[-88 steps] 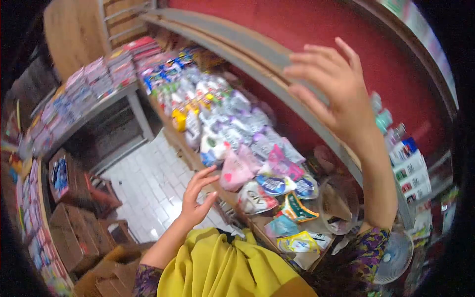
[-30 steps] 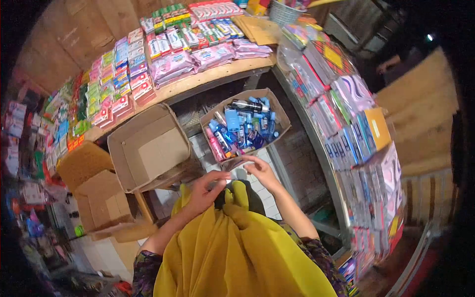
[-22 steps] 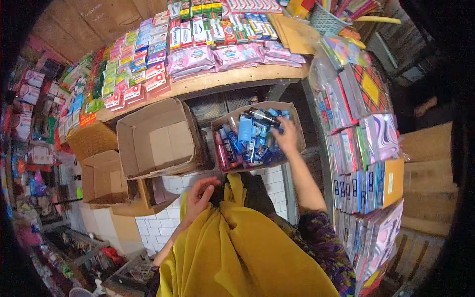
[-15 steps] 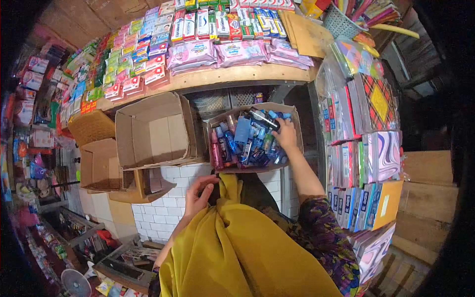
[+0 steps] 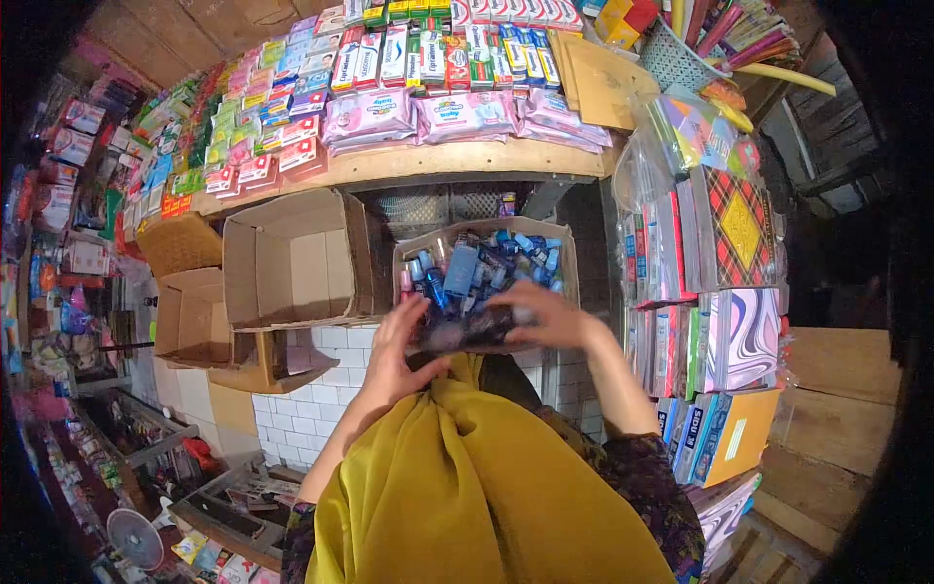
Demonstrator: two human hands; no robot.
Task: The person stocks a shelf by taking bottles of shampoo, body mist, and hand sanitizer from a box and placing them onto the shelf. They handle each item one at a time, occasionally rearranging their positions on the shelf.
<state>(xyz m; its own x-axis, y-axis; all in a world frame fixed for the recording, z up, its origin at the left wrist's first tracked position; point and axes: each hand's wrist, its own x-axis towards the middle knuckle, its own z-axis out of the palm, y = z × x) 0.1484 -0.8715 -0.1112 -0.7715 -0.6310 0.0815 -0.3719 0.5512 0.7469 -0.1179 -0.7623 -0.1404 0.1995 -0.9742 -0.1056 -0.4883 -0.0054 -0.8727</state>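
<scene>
My right hand (image 5: pixel 550 316) is wrapped round a dark bottle (image 5: pixel 475 329), smeared by motion, held sideways over the near side of a cardboard box (image 5: pixel 572 263). In that box lies a heap of small bottles (image 5: pixel 464 271), mostly blue, with a pink one at the left. My left hand (image 5: pixel 394 352) is at the box's near left corner, thumb and fingers apart and nothing in it, close to the bottle's left end.
Left of the bottles stands a bare cardboard box (image 5: pixel 292 263), with a smaller box (image 5: pixel 195 316) beside it. A wooden shelf (image 5: pixel 389 164) of toothpaste boxes and wipes packs (image 5: pixel 467 115) runs behind. Stacked notebooks (image 5: pixel 744 224) rise on the right.
My right hand has drawn the dark bottle from the box's far right toward its near side. My left hand has risen to the box's near left corner.
</scene>
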